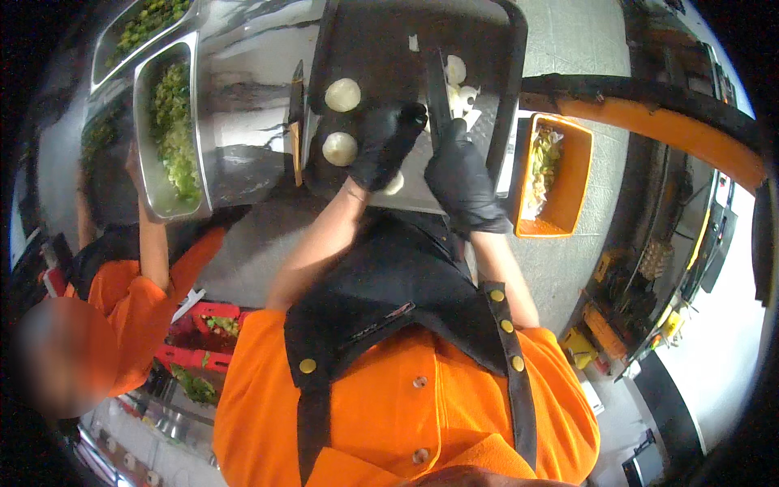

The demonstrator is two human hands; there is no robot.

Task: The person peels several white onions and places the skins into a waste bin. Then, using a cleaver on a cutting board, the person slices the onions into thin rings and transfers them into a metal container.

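Note:
My right hand (464, 183), in a black glove, grips a knife (438, 93) whose wide dark blade points away from me over a large dark tray (369, 36). Just left of the blade is my left hand (385, 148), gloved too, its fingers curled together; what they hold, if anything, is hidden. Two peeled onions (342, 95) sit on the tray left of that hand, and another pale one (393, 183) shows partly under its wrist. Right of the blade lie white onion pieces (462, 100). A small pale scrap (413, 43) rests near the far end.
An orange bin (580, 174) with peelings stands right of the tray. On the left, a wooden-handled knife (296, 122) lies beside the tray, and metal pans (144, 105) hold chopped greens. A co-worker in an orange sleeve (134, 312) reaches toward the pans. Red crates (174, 357) stand behind.

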